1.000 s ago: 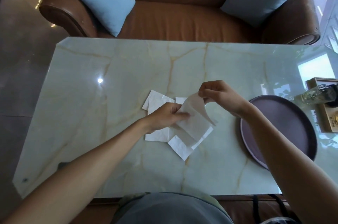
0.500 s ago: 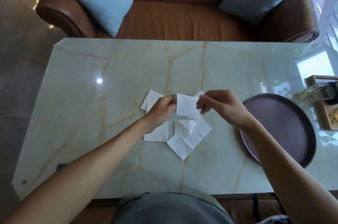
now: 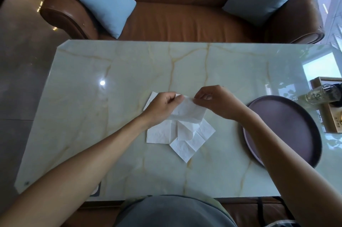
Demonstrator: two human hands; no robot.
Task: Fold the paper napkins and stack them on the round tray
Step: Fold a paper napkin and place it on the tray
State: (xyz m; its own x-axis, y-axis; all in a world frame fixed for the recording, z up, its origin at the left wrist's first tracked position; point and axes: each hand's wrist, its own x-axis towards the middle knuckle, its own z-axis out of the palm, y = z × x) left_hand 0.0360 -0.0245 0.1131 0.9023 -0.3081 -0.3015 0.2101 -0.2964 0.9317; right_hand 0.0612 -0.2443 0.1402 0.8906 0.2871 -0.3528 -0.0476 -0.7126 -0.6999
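A glossy pale green marble table (image 3: 129,71) with tan veins carries everything. A loose pile of white paper napkins (image 3: 187,137) lies near its middle, overlapping each other. Right of the pile, well apart, sits a round dark purple tray (image 3: 288,126). Beyond the tray, at the table's right edge, rests a wooden box (image 3: 331,115).

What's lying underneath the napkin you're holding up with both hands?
Under the held napkin lie more loose white napkins on the marble table, overlapping. The napkin and left hand cover part of the pile, so its count is unclear.
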